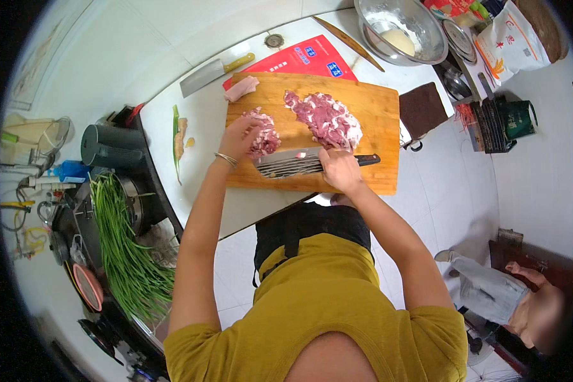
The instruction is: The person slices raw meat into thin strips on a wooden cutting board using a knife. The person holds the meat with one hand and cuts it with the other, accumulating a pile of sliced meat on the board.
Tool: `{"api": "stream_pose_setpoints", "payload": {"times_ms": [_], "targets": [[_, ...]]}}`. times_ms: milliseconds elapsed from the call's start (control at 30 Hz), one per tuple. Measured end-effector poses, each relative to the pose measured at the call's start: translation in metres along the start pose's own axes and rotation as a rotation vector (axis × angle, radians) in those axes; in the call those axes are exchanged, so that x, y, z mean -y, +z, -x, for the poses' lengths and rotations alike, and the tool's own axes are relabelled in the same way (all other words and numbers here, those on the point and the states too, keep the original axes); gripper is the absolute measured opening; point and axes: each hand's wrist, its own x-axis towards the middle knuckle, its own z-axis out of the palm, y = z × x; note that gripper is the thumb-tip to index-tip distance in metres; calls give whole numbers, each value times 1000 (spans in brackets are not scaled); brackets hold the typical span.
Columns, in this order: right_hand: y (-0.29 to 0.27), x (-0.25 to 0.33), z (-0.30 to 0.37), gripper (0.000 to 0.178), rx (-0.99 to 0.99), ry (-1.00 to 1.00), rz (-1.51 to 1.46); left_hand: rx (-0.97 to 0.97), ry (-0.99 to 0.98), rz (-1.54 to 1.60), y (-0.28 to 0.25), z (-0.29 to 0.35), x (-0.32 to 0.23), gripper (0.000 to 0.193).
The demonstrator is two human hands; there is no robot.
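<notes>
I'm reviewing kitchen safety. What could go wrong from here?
The left hand is at the smaller meat pile, close to the blade of the black-handled cleaver in the right hand; a slip might cut it. The wooden cutting board juts past the edge of the white countertop, so pressing on its overhanging corner could perhaps tip it.

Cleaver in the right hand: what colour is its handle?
The handle is black, best seen in the head view.

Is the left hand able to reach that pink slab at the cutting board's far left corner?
Probably yes: the left hand is at the left meat pile, the pink slab lies just beyond, and only bare cutting board shows between hand and slab.
</notes>
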Motion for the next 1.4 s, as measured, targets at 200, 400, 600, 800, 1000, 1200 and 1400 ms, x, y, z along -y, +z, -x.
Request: {"api": "stream_pose_setpoints", "payload": {"times_ms": [200,400,600,800,1000,1200,1400], "targets": [[5,23,-43,8,42,-155,54,484,176,16,15,11,-31,16],[17,37,-46,9,11,-165,54,226,-3,-553,26,10,54,18],[16,17,23,13,194,113,-51,-48,-57,-538,25,4,35,17],[-2,-15,95,17,303,658,-77,181,33,-407,97,-18,10,20],[2,-39,144,20,119,1025,-267,231,-243,-329,205,-9,7,36],[-1,-45,155,20,50,1111,-342,-34,-341,-333,247,-16,-14,42],[-4,-57,142,21,32,1087,-353,120,-332,-255,221,-31,-10,20]]}}
